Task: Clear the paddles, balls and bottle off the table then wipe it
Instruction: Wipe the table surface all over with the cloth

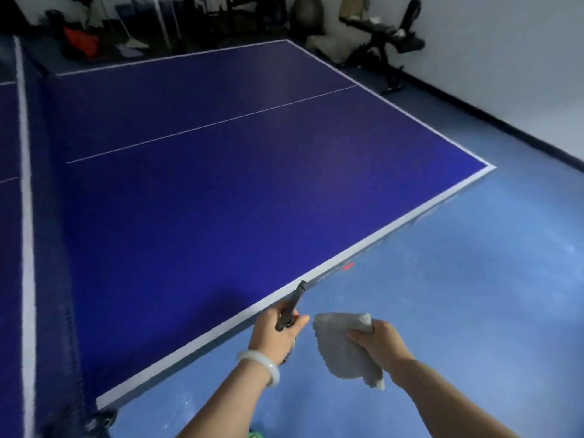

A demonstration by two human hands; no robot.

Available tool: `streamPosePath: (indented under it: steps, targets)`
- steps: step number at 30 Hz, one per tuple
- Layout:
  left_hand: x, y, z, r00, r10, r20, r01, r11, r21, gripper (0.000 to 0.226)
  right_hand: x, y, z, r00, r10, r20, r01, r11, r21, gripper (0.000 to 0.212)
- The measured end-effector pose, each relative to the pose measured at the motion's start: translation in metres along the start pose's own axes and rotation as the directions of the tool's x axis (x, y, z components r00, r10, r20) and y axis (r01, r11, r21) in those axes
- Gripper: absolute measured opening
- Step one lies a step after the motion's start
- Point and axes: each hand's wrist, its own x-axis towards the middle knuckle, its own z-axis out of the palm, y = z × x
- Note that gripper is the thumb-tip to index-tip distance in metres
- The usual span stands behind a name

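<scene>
The blue table-tennis table (221, 184) looks cleared. The left hand (278, 333) grips a black, possibly spray-bottle nozzle (290, 308); the right hand (379, 339) pinches a grey cloth (344, 352), which could slip mid-wipe.

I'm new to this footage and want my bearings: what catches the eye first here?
The big dark-blue table-tennis table with white lines fills most of the view, its net running down the left edge. Near the bottom, off the table's near edge, the right hand grips a pale grey cloth, while the left hand, with a white bangle at the wrist, holds a slim black object.
</scene>
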Motion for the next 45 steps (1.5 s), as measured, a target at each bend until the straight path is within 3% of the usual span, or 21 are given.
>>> streamPosePath:
  steps: [9, 18, 29, 35, 39, 45]
  targets:
    - [-0.034, 0.078, 0.204, 0.953, 0.115, 0.281, -0.148, 0.984, 0.100, 0.023, -0.054, 0.143, -0.171, 0.973, 0.126, -0.193, -0.091, 0.980, 0.179, 0.004]
    - [-0.096, 0.152, 0.438, 0.750, 0.179, 0.636, -0.361, 0.917, 0.168, 0.023, -0.125, 0.289, -0.330, 0.840, 0.330, -0.431, -0.128, 0.892, 0.434, 0.021]
    - [-0.109, 0.217, 0.670, 0.433, 0.159, 0.887, -0.551, 0.826, 0.121, 0.022, -0.148, 0.417, -0.458, 0.589, 0.633, -0.503, -0.091, 0.670, 0.737, 0.015]
    - [-0.108, 0.275, 0.805, 0.215, 0.151, 0.965, -0.644, 0.765, 0.024, 0.023, -0.159, 0.470, -0.556, 0.357, 0.765, -0.536, 0.019, 0.568, 0.823, 0.016]
    - [-0.132, 0.305, 0.887, 0.075, 0.130, 0.989, -0.694, 0.718, -0.042, 0.023, -0.179, 0.503, -0.596, 0.227, 0.819, -0.527, 0.119, 0.513, 0.850, 0.006]
    - [-0.195, 0.321, 0.993, -0.045, 0.121, 0.992, -0.695, 0.709, -0.118, 0.021, -0.206, 0.565, -0.635, 0.109, 0.887, -0.449, 0.243, 0.414, 0.877, 0.001]
